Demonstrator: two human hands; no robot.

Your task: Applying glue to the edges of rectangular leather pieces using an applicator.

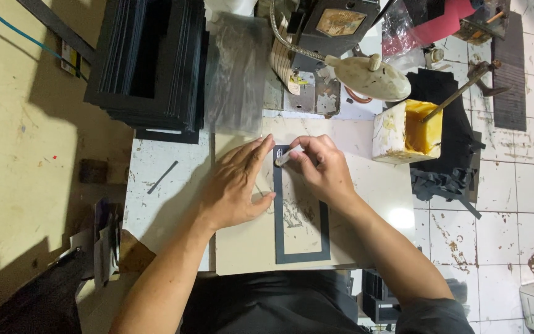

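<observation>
Dark frame: thin rectangular card frame (301, 213) lies flat on the pale board (242, 247).
Left hand (236, 185): fingers spread, pinning its left strip steady.
Right hand (321, 166): fingers pinch a small pale tool (283, 158) at its top corner.

left hand (237, 185) flat, fingers spread, right hand (321, 166) pinched shut, forearms converging

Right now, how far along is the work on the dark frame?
One dark frame lies flat on the board. The left hand presses its left side; the right hand works a small tool at its top corner. A stack of frames waits behind. The glue pot stands open.
</observation>
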